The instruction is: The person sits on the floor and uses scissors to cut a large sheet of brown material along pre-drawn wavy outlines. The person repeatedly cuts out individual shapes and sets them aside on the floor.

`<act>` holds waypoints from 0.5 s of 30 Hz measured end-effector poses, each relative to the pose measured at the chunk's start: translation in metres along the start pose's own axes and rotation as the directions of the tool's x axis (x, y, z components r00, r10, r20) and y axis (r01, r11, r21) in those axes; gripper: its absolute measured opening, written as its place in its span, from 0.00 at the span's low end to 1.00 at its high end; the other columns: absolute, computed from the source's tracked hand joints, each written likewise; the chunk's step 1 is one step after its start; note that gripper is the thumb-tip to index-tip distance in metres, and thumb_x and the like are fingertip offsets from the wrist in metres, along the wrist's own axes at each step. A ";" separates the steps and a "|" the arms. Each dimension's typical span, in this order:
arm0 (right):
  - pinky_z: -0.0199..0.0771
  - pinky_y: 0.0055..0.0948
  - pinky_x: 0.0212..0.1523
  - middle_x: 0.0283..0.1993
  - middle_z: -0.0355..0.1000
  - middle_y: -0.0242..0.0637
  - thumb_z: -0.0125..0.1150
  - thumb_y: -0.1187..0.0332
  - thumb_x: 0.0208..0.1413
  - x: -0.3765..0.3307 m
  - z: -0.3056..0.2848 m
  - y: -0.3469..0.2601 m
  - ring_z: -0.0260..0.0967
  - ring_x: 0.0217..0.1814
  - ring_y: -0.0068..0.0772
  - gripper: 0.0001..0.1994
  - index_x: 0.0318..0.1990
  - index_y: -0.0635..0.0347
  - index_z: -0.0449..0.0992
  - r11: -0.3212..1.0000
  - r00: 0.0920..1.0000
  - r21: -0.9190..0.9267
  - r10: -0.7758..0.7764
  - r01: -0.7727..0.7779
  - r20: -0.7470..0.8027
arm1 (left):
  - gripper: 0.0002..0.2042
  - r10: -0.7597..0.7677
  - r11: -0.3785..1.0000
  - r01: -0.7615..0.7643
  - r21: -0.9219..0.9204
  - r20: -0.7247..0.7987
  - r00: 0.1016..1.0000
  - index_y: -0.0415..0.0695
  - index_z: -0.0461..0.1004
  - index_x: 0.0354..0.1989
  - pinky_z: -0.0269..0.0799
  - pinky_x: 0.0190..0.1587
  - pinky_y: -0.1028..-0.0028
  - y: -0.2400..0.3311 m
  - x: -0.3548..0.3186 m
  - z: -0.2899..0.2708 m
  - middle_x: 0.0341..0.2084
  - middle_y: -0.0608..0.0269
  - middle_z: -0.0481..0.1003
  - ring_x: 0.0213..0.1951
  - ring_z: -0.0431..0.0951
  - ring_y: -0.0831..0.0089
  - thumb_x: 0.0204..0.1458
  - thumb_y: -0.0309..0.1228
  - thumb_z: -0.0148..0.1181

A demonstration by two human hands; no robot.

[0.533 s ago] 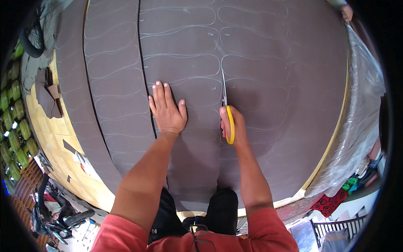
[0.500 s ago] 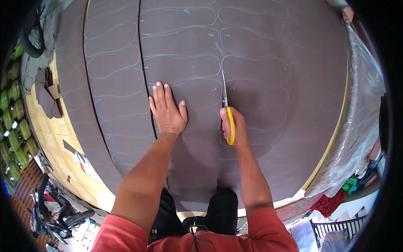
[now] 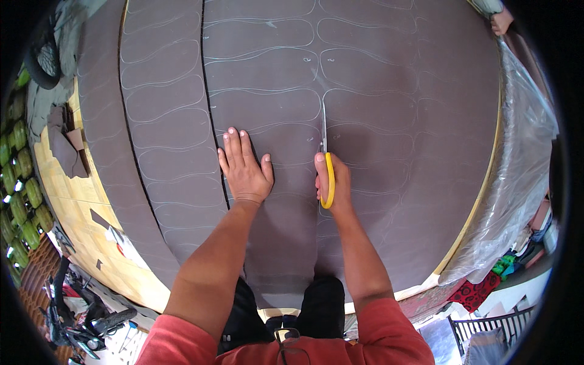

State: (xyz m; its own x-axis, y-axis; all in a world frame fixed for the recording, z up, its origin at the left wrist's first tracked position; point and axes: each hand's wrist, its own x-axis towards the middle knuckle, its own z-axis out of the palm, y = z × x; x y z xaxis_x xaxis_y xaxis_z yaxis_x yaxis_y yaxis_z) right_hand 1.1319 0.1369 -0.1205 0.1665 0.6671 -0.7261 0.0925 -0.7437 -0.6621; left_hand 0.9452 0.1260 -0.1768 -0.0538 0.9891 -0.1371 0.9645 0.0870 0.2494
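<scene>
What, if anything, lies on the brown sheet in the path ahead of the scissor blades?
Nothing visible. The scissors in the right hand point up the brown sheet, bare ahead. The left hand lies flat, off to the side.

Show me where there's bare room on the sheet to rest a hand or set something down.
Bare sheet lies right of the yellow-handled scissors, out to the clear plastic. Also bare: the strips left of the left hand. Between that hand and the right hand it is tight. The wooden edge carries offcuts.
</scene>
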 end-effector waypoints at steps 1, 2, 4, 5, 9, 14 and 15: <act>0.57 0.23 0.14 0.14 0.61 0.28 0.57 0.43 0.63 0.002 -0.001 -0.001 0.58 0.13 0.17 0.27 0.22 0.56 0.66 1.000 1.000 -0.006 -0.006 0.006 -0.004 | 0.35 0.002 1.000 -0.002 -0.004 0.000 1.000 0.35 0.49 0.72 0.35 0.73 0.48 0.000 0.001 -0.001 0.73 0.45 0.45 0.75 0.42 0.51 0.58 0.41 0.49; 0.57 0.22 0.14 0.14 0.61 0.28 0.57 0.43 0.62 0.004 -0.001 -0.003 0.57 0.13 0.17 0.27 0.22 0.56 0.66 1.000 1.000 -0.012 -0.012 0.012 -0.007 | 0.35 0.002 1.000 -0.002 -0.004 -0.001 1.000 0.35 0.49 0.72 0.35 0.73 0.48 0.000 0.001 -0.001 0.73 0.45 0.45 0.75 0.41 0.51 0.58 0.41 0.49; 0.57 0.23 0.14 0.14 0.61 0.28 0.57 0.42 0.62 0.017 -0.002 -0.011 0.57 0.12 0.18 0.27 0.22 0.56 0.66 0.999 0.999 -0.010 -0.039 0.039 0.006 | 0.35 0.001 1.000 -0.001 -0.006 0.002 1.000 0.35 0.49 0.72 0.35 0.73 0.47 -0.001 0.000 0.000 0.73 0.45 0.45 0.75 0.41 0.51 0.59 0.41 0.49; 0.58 0.24 0.14 0.14 0.61 0.29 0.57 0.42 0.62 0.022 -0.002 -0.014 0.57 0.12 0.18 0.27 0.22 0.57 0.66 0.999 0.999 -0.008 -0.053 0.053 0.012 | 0.35 0.003 1.000 -0.003 -0.009 0.002 1.000 0.35 0.49 0.72 0.35 0.73 0.47 -0.002 -0.002 0.000 0.73 0.45 0.45 0.75 0.41 0.50 0.59 0.41 0.49; 0.61 0.25 0.16 0.14 0.61 0.30 0.54 0.41 0.63 0.034 -0.001 0.008 0.60 0.13 0.21 0.28 0.24 0.58 0.66 0.959 0.973 -0.182 -0.228 0.218 -0.039 | 0.35 0.004 1.000 -0.004 -0.009 0.011 1.000 0.35 0.49 0.72 0.35 0.73 0.47 0.000 -0.001 -0.002 0.73 0.44 0.45 0.75 0.41 0.50 0.59 0.41 0.49; 0.61 0.22 0.13 0.15 0.60 0.29 0.52 0.41 0.63 0.039 0.005 -0.016 0.59 0.12 0.19 0.27 0.27 0.58 0.68 0.985 0.988 -0.078 -0.156 0.156 0.000 | 0.35 -0.006 1.000 0.006 -0.004 0.024 1.000 0.34 0.49 0.71 0.35 0.73 0.47 0.000 -0.002 -0.003 0.73 0.43 0.45 0.75 0.41 0.49 0.59 0.41 0.49; 0.61 0.22 0.13 0.15 0.60 0.28 0.52 0.41 0.63 0.044 0.005 -0.020 0.59 0.12 0.19 0.27 0.27 0.58 0.68 0.983 0.987 -0.094 -0.158 0.156 -0.012 | 0.35 -0.004 1.000 0.004 -0.006 0.020 1.000 0.34 0.49 0.71 0.35 0.73 0.47 0.000 -0.001 -0.002 0.73 0.43 0.45 0.75 0.41 0.50 0.59 0.41 0.49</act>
State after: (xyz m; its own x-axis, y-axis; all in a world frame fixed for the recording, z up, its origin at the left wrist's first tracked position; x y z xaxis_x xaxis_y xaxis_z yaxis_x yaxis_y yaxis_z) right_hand 1.1324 0.1814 -0.1408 0.1616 0.7755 -0.6104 0.2090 -0.6314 -0.7468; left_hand 0.9444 0.1255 -0.1744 -0.0523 0.9861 -0.1576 0.9626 0.0918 0.2549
